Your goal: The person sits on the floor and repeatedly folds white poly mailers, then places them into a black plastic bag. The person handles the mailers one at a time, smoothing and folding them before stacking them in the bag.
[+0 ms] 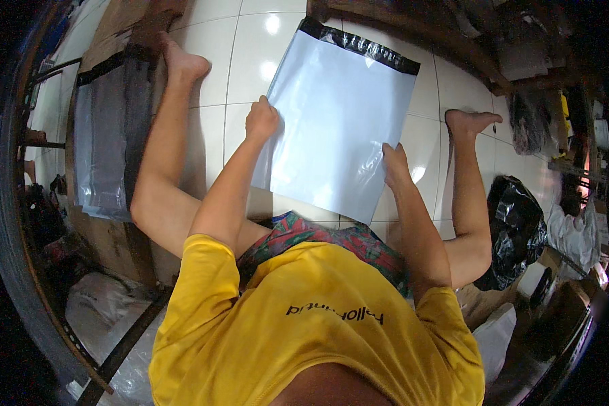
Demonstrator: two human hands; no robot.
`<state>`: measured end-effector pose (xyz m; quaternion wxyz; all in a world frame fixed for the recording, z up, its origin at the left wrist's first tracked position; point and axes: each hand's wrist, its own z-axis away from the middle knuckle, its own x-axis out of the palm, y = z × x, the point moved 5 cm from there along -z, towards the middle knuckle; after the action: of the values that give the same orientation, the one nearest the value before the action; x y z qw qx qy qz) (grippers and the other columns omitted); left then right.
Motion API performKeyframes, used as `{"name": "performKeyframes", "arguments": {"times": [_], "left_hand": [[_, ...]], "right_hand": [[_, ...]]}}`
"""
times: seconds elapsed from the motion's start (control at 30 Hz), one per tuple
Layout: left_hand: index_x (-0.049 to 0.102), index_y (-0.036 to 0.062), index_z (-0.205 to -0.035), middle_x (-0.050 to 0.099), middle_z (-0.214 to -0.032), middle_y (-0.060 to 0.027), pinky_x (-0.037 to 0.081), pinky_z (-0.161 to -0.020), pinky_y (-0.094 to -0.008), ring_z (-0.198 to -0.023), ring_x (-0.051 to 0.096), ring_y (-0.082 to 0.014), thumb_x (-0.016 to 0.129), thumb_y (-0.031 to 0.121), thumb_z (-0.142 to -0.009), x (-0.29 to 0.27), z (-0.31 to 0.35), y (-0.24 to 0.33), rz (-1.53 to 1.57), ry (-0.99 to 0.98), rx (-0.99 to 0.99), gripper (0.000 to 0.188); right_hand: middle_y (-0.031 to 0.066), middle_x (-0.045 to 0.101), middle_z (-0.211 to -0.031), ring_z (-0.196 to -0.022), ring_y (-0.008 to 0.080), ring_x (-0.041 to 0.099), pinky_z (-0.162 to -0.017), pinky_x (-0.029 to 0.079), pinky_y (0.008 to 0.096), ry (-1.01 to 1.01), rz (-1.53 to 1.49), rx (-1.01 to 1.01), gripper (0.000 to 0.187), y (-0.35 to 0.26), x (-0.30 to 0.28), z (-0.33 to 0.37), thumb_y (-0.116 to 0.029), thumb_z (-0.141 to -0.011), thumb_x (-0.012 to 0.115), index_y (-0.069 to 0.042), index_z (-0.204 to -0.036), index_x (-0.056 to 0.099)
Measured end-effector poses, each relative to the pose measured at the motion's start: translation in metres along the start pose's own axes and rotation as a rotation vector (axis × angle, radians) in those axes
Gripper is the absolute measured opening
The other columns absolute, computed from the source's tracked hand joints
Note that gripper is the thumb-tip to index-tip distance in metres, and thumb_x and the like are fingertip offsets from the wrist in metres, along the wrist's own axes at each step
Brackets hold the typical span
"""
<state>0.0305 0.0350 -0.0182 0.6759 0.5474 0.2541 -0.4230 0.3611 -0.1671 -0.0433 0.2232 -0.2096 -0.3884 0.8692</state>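
Observation:
Between my legs, a stack of pale grey-blue plastic mailer bags (335, 115) with a black strip along the far edge is held over the tiled floor. My left hand (261, 120) is closed on its left edge, fingers curled round the plastic. On the opposite edge, lower down, my right hand (395, 164) pinches the stack with the thumb up. The bags lie slightly tilted, their far end turned to the right. How many layers each hand grips is hidden.
More grey mailer bags (103, 132) lie on cardboard (118, 247) beyond my left leg. A black plastic bag (515, 230) rests by my right knee. Dark wooden furniture (413, 34) borders the far side, and clear plastic wrapping (118, 325) lies at lower left.

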Motion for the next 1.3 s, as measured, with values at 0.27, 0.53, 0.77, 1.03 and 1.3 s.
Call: {"name": "performKeyframes", "arguments": {"times": [0.27, 0.53, 0.77, 1.03, 1.3], "left_hand": [[0.054, -0.0051, -0.136, 0.063, -0.127, -0.0297, 0.044, -0.106, -0.0442, -0.121, 0.059, -0.0441, 0.049, 0.021, -0.090, 0.036, 0.045, -0.005, 0.437, -0.039, -0.151, 0.054], [0.051, -0.0070, -0.136, 0.052, -0.124, -0.0283, 0.047, -0.097, -0.0517, -0.114, 0.053, -0.0442, 0.055, 0.019, -0.091, 0.047, 0.088, 0.041, 0.285, 0.118, -0.185, 0.052], [0.064, -0.0040, -0.113, 0.055, -0.118, -0.0253, 0.050, -0.092, -0.0508, -0.111, 0.054, -0.0406, 0.055, 0.018, -0.091, 0.029, 0.064, 0.047, 0.185, 0.070, -0.232, 0.032], [0.064, -0.0051, -0.114, 0.059, -0.114, -0.0304, 0.051, -0.093, -0.0508, -0.106, 0.062, -0.0435, 0.054, 0.020, -0.092, 0.022, 0.060, 0.047, 0.212, 0.032, -0.271, 0.035], [0.065, 0.0009, -0.119, 0.058, -0.125, -0.0216, 0.051, -0.097, -0.0486, -0.116, 0.058, -0.0390, 0.055, 0.018, -0.091, 0.014, 0.040, 0.050, 0.221, -0.117, -0.315, 0.034]], "right_hand": [[0.0140, 0.068, -0.106, -0.091, 0.0206, 0.063, -0.083, 0.051, 0.0349, 0.001, 0.271, -0.179, 0.044, -0.046, -0.048, -0.028, -0.017, -0.095, 0.065, 0.007, -0.131, 0.054], [0.0070, 0.067, -0.090, -0.074, 0.0162, 0.060, -0.066, 0.049, 0.0327, -0.095, 0.433, -0.163, 0.033, -0.049, -0.087, -0.082, -0.014, -0.094, 0.064, 0.002, -0.123, 0.061], [0.0116, 0.068, -0.088, -0.073, 0.0188, 0.062, -0.064, 0.050, 0.0344, -0.005, 0.791, -0.209, 0.026, -0.065, -0.081, -0.083, -0.016, -0.094, 0.062, 0.004, -0.109, 0.067], [0.0071, 0.061, -0.071, -0.058, 0.0145, 0.055, -0.051, 0.042, 0.0327, -0.084, 0.663, -0.232, 0.014, -0.058, -0.094, -0.097, -0.012, -0.094, 0.058, 0.001, -0.092, 0.063], [0.0040, 0.053, -0.064, -0.050, 0.0140, 0.048, -0.046, 0.037, 0.0320, -0.140, 0.524, -0.268, 0.013, -0.048, -0.098, -0.113, -0.005, -0.093, 0.052, -0.002, -0.081, 0.055]]}}
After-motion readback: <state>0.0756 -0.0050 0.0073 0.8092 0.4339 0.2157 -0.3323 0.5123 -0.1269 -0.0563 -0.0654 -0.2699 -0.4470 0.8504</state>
